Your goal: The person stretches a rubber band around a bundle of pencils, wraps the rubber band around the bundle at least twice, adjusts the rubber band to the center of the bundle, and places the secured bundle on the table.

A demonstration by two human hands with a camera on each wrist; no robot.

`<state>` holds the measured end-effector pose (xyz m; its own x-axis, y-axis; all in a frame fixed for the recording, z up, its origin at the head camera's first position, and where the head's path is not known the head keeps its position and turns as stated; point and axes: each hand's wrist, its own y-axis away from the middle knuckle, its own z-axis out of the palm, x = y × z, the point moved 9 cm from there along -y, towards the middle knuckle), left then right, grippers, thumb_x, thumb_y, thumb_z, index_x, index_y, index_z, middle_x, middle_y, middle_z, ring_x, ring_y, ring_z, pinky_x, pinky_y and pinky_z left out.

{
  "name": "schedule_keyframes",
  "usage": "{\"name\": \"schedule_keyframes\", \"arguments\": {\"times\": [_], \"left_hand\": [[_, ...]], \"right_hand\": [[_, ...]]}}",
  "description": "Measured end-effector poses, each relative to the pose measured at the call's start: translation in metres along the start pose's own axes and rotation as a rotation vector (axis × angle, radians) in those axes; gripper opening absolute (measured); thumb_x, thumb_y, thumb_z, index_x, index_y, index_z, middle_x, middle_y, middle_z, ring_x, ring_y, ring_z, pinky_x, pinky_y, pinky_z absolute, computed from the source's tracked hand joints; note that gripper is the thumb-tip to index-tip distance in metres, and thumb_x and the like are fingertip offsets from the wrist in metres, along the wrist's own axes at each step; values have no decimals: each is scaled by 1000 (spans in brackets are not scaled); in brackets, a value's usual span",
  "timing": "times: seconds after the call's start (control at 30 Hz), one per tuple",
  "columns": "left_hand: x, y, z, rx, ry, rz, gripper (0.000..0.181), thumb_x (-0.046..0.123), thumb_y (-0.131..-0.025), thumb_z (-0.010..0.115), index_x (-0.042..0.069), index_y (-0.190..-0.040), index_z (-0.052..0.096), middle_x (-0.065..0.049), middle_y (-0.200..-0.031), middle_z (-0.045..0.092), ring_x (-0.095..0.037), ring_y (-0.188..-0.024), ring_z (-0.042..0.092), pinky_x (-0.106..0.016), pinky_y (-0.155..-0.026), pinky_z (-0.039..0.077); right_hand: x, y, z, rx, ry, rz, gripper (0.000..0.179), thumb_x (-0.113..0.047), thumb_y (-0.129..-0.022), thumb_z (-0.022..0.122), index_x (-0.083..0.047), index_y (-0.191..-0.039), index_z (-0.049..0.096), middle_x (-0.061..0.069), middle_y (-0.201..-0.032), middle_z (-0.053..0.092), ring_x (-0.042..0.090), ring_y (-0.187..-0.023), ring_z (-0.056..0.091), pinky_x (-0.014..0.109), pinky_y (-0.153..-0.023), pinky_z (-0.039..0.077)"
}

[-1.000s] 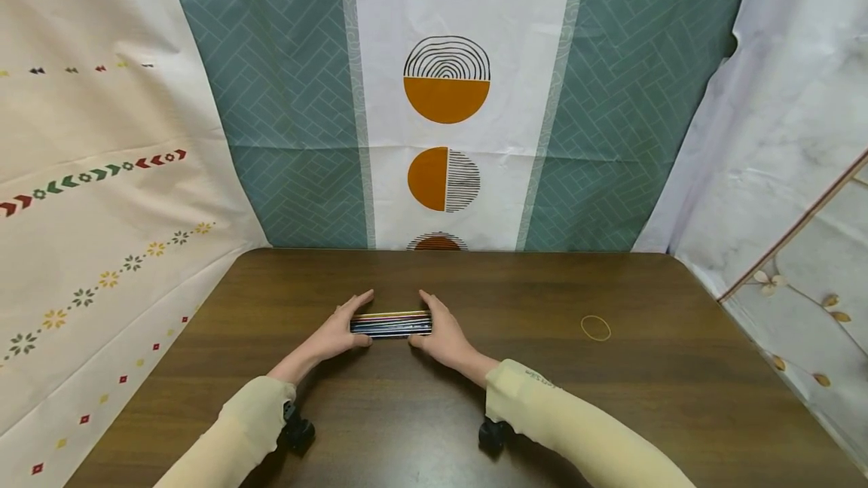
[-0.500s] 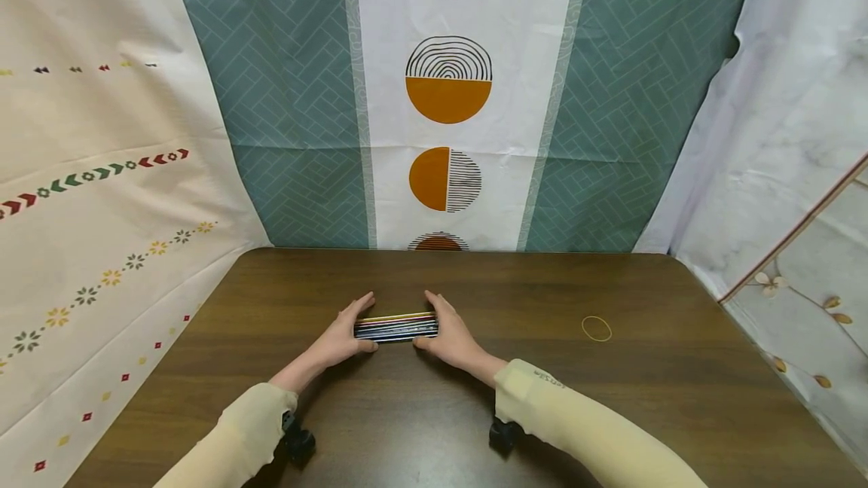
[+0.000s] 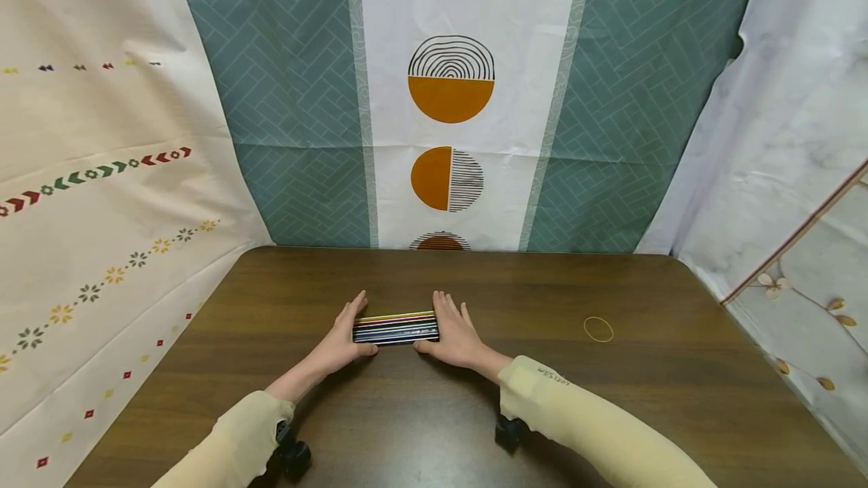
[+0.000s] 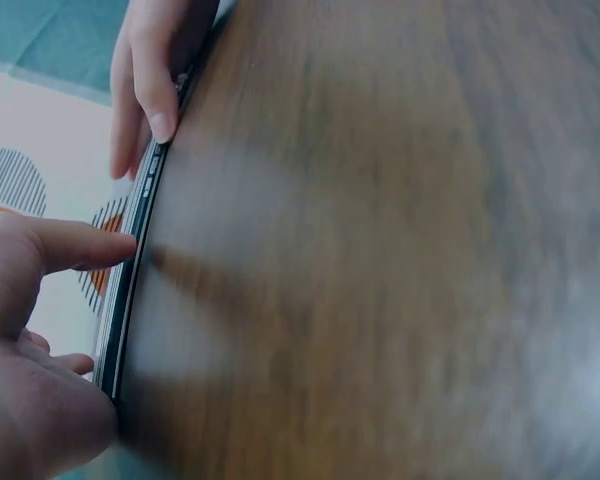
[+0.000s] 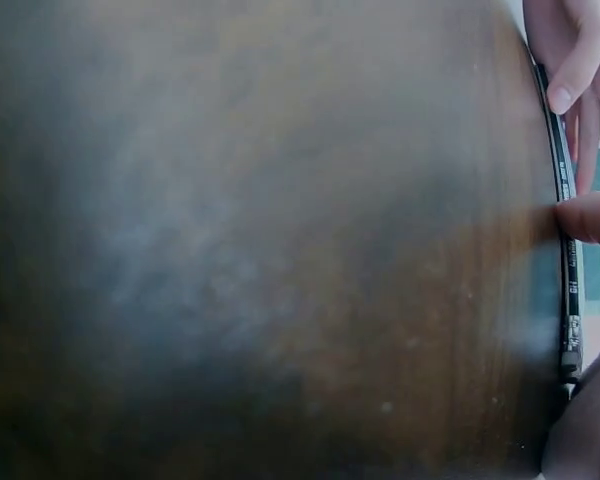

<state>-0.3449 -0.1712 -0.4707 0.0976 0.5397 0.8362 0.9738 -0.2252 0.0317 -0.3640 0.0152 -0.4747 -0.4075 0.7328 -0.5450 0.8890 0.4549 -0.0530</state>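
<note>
A row of dark pencils (image 3: 396, 328), with a yellow and a red one at the far side, lies side by side on the brown table. At its left end is my left hand (image 3: 340, 337), palm against the ends, fingers stretched past the far edge. The left thumb (image 4: 90, 244) touches the nearest pencil. My right hand (image 3: 456, 333) frames the right end the same way, fingers straight and slightly spread. Its thumb (image 5: 586, 215) rests along the near side, beside printed lettering. Both ends of the row are partly hidden by the hands.
A thin yellow rubber band (image 3: 585, 327) lies on the table (image 3: 400, 428) to the right of the hands. A patterned cloth (image 3: 447, 194) hangs behind the table's far edge, with more cloth at both sides. Black wrist cameras sit under both sleeves.
My right hand has moved slightly right and its fingers have straightened and spread. The pencils have shifted a little right, and the row looks deeper and slightly slanted. The rubber band stays put.
</note>
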Motion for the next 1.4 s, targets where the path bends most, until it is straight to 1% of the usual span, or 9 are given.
{"name": "schedule_keyframes", "arguments": {"times": [0.13,0.2,0.3,0.47,0.57,0.73,0.9,1.17,1.4], "left_hand": [[0,0,3,3,-17,3,105,2,-78,74,7,-159,6,-22,-163,18,-45,-152,-9,-69,-117,-4],[2,0,4,-1,-34,6,104,2,-79,74,5,-158,7,-24,-162,19,-45,-152,-6,-68,-117,-3],[4,-1,4,3,-82,19,102,4,-78,75,2,-158,10,-25,-161,23,-46,-151,3,-67,-118,6],[9,0,-2,25,-249,80,96,17,-77,80,0,-154,24,-24,-154,38,-46,-142,26,-66,-112,24],[13,0,-5,30,-317,120,94,22,-76,82,0,-152,31,-21,-149,46,-45,-136,34,-66,-109,27],[15,-2,-8,26,-368,170,91,26,-74,84,1,-148,38,-18,-140,54,-44,-129,39,-66,-102,30],[16,-5,-10,9,-379,183,84,26,-75,83,3,-145,44,-15,-133,56,-40,-124,42,-63,-98,32],[13,-8,-12,-40,-373,173,66,23,-81,80,9,-139,53,-12,-130,57,-32,-117,43,-53,-95,37],[13,-9,-13,-70,-345,167,57,20,-81,80,10,-134,59,-9,-125,58,-28,-113,43,-46,-92,41]], "right_hand": [[-2,1,-1,-17,1,-15,98,-44,-90,66,4,-156,12,23,-164,14,37,-154,11,58,-122,7],[-3,1,-2,-14,-11,-28,99,-43,-88,68,5,-155,14,24,-163,17,38,-154,14,59,-122,9],[-1,1,-6,2,-28,-54,99,-43,-84,72,5,-154,21,23,-161,24,39,-152,21,59,-121,14],[4,1,-14,20,-17,-104,88,-46,-81,75,-7,-151,37,16,-156,36,39,-144,32,61,-114,24],[6,1,-18,20,-22,-135,80,-45,-81,77,-13,-147,46,14,-151,40,38,-136,36,61,-107,27],[11,-2,-21,1,-34,-152,70,-45,-81,77,-20,-142,54,9,-141,45,32,-126,38,54,-101,29],[16,-4,-22,-27,-51,-155,64,-45,-83,77,-25,-140,56,6,-133,47,26,-121,38,49,-96,28],[20,-7,-25,-57,-89,-130,60,-40,-82,79,-26,-137,59,5,-129,50,24,-116,39,47,-95,28],[21,-7,-24,-69,-113,-125,54,-37,-82,80,-26,-132,63,3,-119,55,17,-104,40,41,-90,27]]}}
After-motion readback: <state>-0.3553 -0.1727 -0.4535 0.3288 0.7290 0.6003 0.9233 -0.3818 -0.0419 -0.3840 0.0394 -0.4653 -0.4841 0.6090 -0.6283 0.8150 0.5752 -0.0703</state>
